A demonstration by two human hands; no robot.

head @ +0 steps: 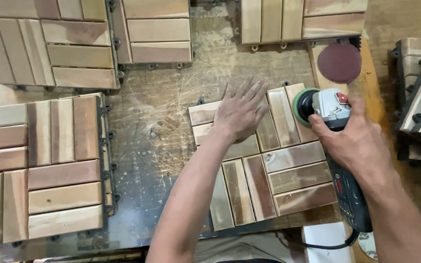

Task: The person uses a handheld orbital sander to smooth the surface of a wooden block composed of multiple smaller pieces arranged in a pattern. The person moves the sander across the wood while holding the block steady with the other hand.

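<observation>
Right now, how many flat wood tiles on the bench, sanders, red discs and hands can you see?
tiles: 5
sander: 1
red disc: 1
hands: 2, left hand and right hand
Total: 9

Wooden slat tiles (pixel 269 160) — five flat; one sander (pixel 334 141); one sanding disc (pixel 339 63); two hands (pixel 239 112).

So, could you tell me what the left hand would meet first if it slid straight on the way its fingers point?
The left hand points up-frame; past the tile's edge lies bare scratched workbench, then probably the far wooden tile.
</observation>
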